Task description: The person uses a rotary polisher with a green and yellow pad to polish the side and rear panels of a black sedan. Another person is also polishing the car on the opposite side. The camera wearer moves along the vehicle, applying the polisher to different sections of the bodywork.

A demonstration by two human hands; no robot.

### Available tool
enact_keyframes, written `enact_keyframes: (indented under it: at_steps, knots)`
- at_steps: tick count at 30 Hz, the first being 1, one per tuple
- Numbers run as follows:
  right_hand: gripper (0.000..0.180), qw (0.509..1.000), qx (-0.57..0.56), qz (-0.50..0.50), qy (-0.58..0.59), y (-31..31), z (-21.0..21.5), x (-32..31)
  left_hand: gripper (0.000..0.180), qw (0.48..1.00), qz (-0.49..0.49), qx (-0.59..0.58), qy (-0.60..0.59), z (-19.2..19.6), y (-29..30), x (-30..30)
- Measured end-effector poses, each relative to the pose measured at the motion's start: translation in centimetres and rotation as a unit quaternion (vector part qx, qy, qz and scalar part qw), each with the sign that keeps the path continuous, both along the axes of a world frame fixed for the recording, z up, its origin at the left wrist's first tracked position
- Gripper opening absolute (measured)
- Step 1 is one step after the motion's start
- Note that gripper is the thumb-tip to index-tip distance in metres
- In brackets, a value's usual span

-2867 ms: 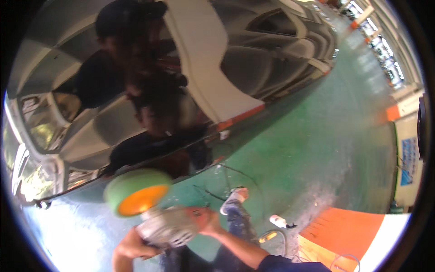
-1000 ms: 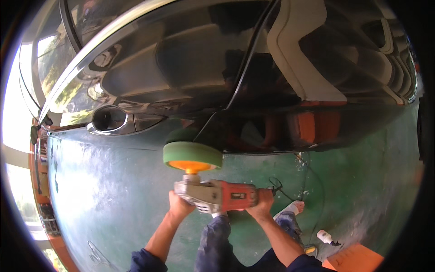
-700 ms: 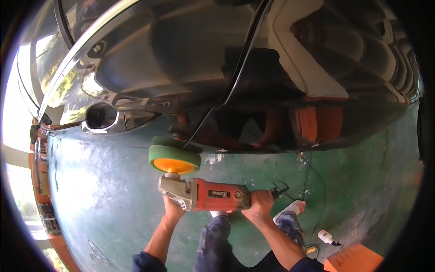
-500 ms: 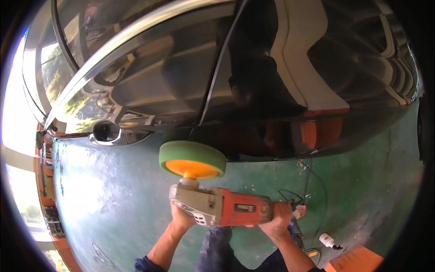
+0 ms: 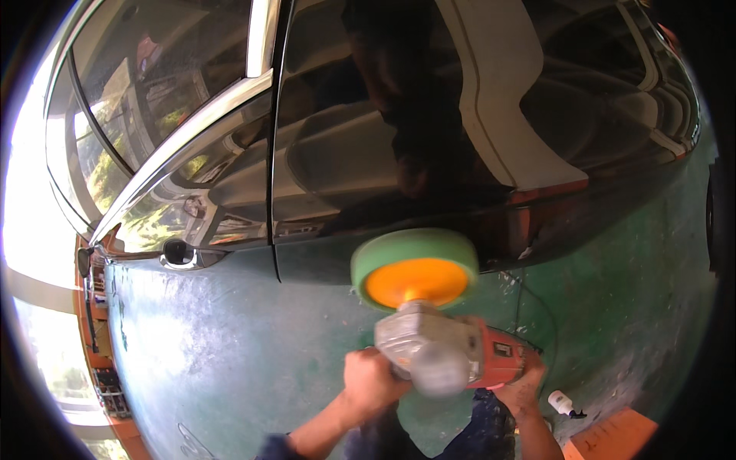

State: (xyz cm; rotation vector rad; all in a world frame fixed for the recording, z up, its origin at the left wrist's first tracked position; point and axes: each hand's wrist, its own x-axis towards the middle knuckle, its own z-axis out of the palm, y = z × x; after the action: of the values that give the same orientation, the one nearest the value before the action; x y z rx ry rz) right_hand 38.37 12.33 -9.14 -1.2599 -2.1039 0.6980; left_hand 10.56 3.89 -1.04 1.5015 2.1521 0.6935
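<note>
A red and grey power polisher [image 5: 491, 356] sits low in the middle, held in both my hands. At its far end is a round green foam pad [image 5: 414, 242] with an orange backing [image 5: 420, 282], up against the lower side of a glossy black car [image 5: 330, 184]. The rim looks smeared by motion. My left hand [image 5: 373, 381] closes around the grip beside the grey gear head [image 5: 422, 341], which partly hides the fingertips. Behind it, my right hand [image 5: 524, 386] wraps the rear of the red body.
A door handle [image 5: 184, 254] juts from the car at left, near a vertical panel gap. On the green floor [image 5: 253, 337], a dark cord [image 5: 546, 307] trails at right. Further right are a white bottle [image 5: 561, 402] and an orange box [image 5: 613, 435].
The polisher has moved right along the car, past the panel gap, in both hands. Its grey head now tilts more toward me. The view has shifted on the car.
</note>
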Motion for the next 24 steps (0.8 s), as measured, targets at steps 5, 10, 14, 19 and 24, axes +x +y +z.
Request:
enact_keyframes:
  at_steps: [5, 10, 14, 19, 24]
  knots:
    - [0.050, 0.997, 0.056, 0.052, -0.002, -0.3, 0.4, -7.6, 0.046, 0.863, 0.229, 0.107, -0.437, -0.8, -4.5, -6.6]
    - [0.031, 0.992, 0.039, 0.114, 0.030, 0.0, 0.9, -11.7, 0.050, 0.977, 0.194, 0.077, -0.052, -1.7, -7.8, -10.3]
    - [0.040, 0.995, 0.000, 0.103, 0.005, 0.8, 1.1, -7.9, 0.051, 0.970, 0.186, 0.103, -0.119, -0.2, -4.8, -6.3]
    - [0.046, 0.999, -0.016, 0.027, 0.024, 3.9, 2.1, 0.1, 0.044, 0.990, 0.059, 0.052, -0.113, 2.4, 1.4, 1.1]
    - [0.050, 0.997, -0.042, -0.054, 0.033, 5.7, 0.3, 7.3, 0.021, 0.992, -0.091, -0.067, 0.050, 2.3, 7.3, 7.8]
